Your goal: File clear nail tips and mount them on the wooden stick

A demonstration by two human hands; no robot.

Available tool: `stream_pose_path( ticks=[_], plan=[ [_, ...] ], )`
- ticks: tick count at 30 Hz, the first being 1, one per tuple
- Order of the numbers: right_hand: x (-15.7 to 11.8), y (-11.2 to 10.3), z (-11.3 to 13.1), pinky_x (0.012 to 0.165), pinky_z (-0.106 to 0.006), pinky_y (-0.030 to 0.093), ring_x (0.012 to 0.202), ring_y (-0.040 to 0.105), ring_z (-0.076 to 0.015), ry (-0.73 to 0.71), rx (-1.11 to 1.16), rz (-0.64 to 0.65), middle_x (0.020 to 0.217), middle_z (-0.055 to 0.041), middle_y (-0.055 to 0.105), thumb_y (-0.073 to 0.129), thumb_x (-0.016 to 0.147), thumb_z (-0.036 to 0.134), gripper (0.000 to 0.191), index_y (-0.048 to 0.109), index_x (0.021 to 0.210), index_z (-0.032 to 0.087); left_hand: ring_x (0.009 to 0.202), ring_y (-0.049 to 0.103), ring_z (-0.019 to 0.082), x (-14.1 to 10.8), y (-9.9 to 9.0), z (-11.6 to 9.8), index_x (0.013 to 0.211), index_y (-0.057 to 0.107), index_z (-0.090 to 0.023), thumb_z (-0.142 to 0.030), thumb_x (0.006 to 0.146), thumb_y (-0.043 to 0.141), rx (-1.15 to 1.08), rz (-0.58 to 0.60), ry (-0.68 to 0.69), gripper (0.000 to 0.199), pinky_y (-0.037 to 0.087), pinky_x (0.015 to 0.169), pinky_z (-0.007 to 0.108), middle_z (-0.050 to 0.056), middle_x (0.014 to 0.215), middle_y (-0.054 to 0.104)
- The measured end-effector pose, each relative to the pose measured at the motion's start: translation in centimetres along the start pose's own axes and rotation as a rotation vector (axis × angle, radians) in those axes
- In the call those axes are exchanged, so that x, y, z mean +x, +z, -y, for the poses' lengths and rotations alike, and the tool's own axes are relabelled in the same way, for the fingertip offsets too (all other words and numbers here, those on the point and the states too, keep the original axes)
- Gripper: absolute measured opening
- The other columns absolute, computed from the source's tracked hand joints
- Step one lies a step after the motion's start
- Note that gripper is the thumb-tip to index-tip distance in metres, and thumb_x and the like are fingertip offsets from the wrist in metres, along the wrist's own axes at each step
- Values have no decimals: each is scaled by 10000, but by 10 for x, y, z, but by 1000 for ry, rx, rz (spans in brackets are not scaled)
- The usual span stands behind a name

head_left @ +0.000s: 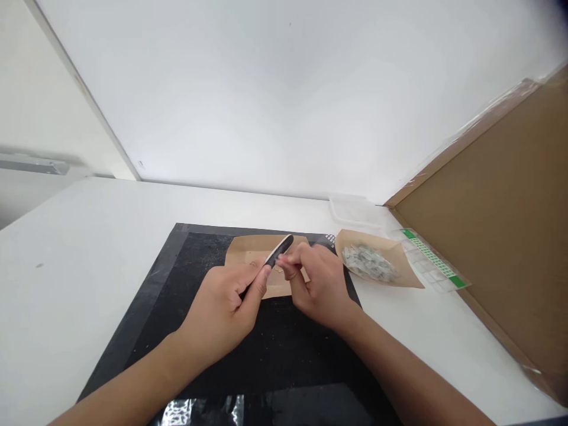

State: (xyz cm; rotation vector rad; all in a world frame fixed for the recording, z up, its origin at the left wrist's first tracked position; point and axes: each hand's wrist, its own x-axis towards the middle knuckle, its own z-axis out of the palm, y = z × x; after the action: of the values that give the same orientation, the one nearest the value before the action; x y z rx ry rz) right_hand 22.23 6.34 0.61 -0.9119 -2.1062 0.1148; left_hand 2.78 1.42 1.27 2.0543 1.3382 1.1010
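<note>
My left hand (231,293) is closed around a slim black strip with a pale edge and rounded tip, which looks like a nail file (280,249). It points up and to the right. Against its side, the fingertips of my right hand (317,281) are pinched together. Whatever lies between them is too small and covered to name. Below both hands a brown paper tray (242,251) rests on the black mat (186,284), with a few tiny bits in it.
Right of the mat, a second brown paper tray (410,275) holds a heap of small clear packets (370,262). Beyond it lie a clear sheet with a green-and-white label strip (432,257) and a clear plastic container (355,210). A cardboard panel (501,225) walls off the right side.
</note>
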Motion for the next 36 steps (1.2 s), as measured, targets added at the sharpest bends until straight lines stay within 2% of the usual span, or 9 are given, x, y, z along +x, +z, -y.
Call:
stream_pose_path(
  ticks=[2,6,9,14,19,22,26,30,36],
  plan=[
    [0,1,-2,663,-292,393,626,593,-151,46,0,-36,700,17,666,574,1048,218,231,517,825,233,480,374,68,0,1,1,660,441,-184,-282,1070,466,5,-2,-2,422,277,516,237,-71,560,385],
    [-1,2,-5,663,-282,416,636,618,-146,35,67,53,726,15,684,563,1055,213,222,522,837,235,473,388,67,1,2,3,652,455,-181,-268,1071,464,44,-11,13,427,279,516,238,-70,553,407],
    [-1,-1,-3,673,-282,426,657,637,-144,24,66,35,726,21,697,578,1050,202,226,523,833,234,482,411,73,0,4,4,681,521,-177,-259,1072,475,80,-23,45,402,289,524,241,-66,564,432],
    [1,-4,0,689,-294,452,692,656,-152,12,54,-29,747,9,706,599,1032,190,195,541,851,235,529,490,102,-3,8,5,947,710,-165,-224,1070,504,221,-94,159,247,334,554,249,-41,639,536],
    [3,-4,4,659,-302,433,654,636,-156,14,17,-40,722,17,678,578,1031,191,163,524,884,239,570,568,129,-5,10,3,1110,726,-138,-207,1070,511,333,-152,229,229,361,557,260,-3,708,645],
    [2,-3,6,650,-306,428,653,641,-164,34,0,-13,735,13,676,562,1038,205,137,524,911,241,537,536,125,-5,10,2,1098,730,-142,-202,1068,505,349,-162,219,234,348,542,265,-10,687,631],
    [-1,0,4,650,-300,446,674,661,-165,79,39,13,772,8,683,552,1046,214,110,533,942,242,537,535,123,-5,11,3,958,718,-149,-215,1070,497,306,-123,178,257,359,550,267,-8,681,624],
    [-2,-4,2,670,-292,466,704,671,-157,100,110,74,798,11,680,539,1052,218,94,536,961,241,528,524,121,-6,13,4,970,709,-163,-211,1066,502,284,-134,164,234,325,536,275,-16,676,619],
    [-2,-15,9,670,-283,457,693,660,-139,180,152,282,813,26,694,522,1066,232,135,541,933,240,583,562,120,-7,15,4,883,691,-173,-240,1081,465,136,-15,42,308,367,593,267,-7,711,652]
  ],
)
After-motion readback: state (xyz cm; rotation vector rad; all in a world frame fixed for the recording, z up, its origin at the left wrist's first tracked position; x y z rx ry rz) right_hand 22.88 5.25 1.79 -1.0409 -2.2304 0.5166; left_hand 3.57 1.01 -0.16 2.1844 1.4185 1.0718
